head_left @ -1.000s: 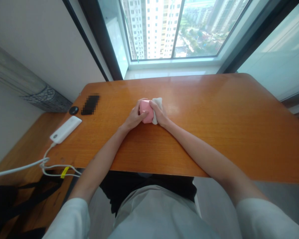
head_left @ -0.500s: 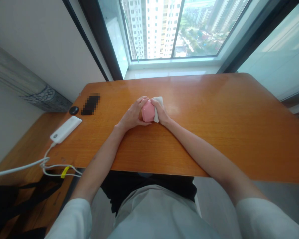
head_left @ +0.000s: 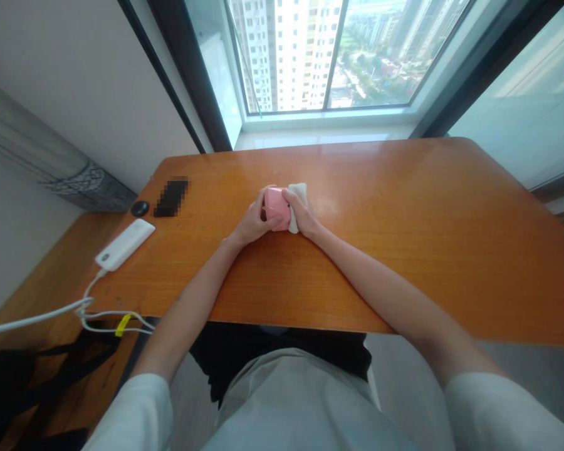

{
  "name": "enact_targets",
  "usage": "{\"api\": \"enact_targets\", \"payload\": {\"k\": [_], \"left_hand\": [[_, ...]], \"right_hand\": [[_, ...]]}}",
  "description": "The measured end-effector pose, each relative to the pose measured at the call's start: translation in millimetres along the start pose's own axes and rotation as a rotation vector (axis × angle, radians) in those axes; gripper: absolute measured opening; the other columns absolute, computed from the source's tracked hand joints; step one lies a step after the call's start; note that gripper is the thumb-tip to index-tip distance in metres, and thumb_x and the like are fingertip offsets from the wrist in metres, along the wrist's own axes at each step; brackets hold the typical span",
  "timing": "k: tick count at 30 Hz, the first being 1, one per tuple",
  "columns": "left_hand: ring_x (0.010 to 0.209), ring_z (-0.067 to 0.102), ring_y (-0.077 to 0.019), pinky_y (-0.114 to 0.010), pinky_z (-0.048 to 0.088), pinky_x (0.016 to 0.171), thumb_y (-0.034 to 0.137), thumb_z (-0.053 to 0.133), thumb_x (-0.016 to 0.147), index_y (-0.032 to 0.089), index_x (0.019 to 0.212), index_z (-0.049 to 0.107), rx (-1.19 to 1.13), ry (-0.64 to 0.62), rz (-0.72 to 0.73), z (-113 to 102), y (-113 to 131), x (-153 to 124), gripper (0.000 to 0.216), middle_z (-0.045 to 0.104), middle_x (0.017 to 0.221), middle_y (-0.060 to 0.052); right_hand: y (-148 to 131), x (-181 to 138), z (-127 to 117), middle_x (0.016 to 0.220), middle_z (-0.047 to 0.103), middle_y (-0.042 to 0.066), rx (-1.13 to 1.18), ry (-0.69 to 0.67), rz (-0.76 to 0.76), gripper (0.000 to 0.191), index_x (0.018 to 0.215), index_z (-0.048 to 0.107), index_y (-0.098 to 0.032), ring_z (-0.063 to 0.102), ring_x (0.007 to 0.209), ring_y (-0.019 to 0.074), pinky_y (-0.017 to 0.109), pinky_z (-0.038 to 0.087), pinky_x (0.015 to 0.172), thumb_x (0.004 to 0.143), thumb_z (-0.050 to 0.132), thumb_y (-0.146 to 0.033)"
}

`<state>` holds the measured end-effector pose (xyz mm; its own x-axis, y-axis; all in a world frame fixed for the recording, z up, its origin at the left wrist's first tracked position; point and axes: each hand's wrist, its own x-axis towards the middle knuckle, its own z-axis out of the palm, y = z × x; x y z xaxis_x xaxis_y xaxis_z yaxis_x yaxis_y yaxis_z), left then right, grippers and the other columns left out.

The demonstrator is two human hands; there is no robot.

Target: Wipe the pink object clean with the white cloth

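Note:
A small pink box-like object with rounded corners is held between my two hands above the middle of the wooden table. My left hand is closed round its left side, the thumb lying across its near face. On the other side, my right hand presses a folded white cloth against the object's right side, its thumb touching the pink surface. The fingers of my right hand are mostly hidden behind the cloth. What kind of object the pink thing is I cannot make out.
On the table at the left lie a white power bank with a white cable, a small round black object and a pixelated dark object. Behind the table's far edge is a window.
The pink object has turned and shifted slightly left in my hands. My left thumb has moved from below it onto its near face. The cloth stays at its right side.

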<state>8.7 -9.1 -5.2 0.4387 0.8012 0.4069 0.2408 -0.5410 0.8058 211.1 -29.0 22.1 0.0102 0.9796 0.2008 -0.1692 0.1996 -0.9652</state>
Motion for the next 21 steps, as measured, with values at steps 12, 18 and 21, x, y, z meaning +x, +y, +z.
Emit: {"api": "enact_targets", "payload": {"k": [12, 18, 21], "left_hand": [[0.174, 0.056, -0.0493, -0.066, 0.05, 0.145, 0.082, 0.11, 0.073, 0.035, 0.189, 0.039, 0.375, -0.07, 0.193, -28.2, 2.0, -2.8, 0.144, 0.051, 0.189, -0.018], [0.157, 0.072, -0.0441, -0.056, 0.062, 0.133, 0.077, 0.111, 0.071, 0.029, 0.181, 0.05, 0.275, 0.008, 0.174, -16.5, 11.1, 0.4, 0.134, 0.064, 0.177, -0.019], [0.14, 0.08, -0.0397, -0.049, 0.07, 0.115, 0.076, 0.109, 0.072, 0.026, 0.177, 0.055, 0.201, 0.024, 0.069, -13.7, 14.2, 3.3, 0.129, 0.071, 0.17, -0.02]], "right_hand": [[5.4, 5.3, -2.1, 0.08, 0.058, -0.002, 0.058, -0.015, 0.075, 0.068, 0.083, 0.058, -0.028, 0.05, 0.078, 0.0186, 0.035, 0.046, 0.071, 0.086, 0.085, -0.09], [3.0, 2.2, -2.4, 0.08, 0.057, 0.0, 0.06, -0.02, 0.047, 0.069, 0.08, 0.059, -0.028, 0.05, 0.077, 0.0192, 0.035, 0.047, 0.069, 0.088, 0.083, -0.093], [1.9, 0.7, -2.0, 0.081, 0.06, 0.0, 0.044, -0.009, 0.043, 0.068, 0.082, 0.062, -0.028, 0.053, 0.077, 0.0194, 0.035, 0.047, 0.069, 0.088, 0.081, -0.093]]}}
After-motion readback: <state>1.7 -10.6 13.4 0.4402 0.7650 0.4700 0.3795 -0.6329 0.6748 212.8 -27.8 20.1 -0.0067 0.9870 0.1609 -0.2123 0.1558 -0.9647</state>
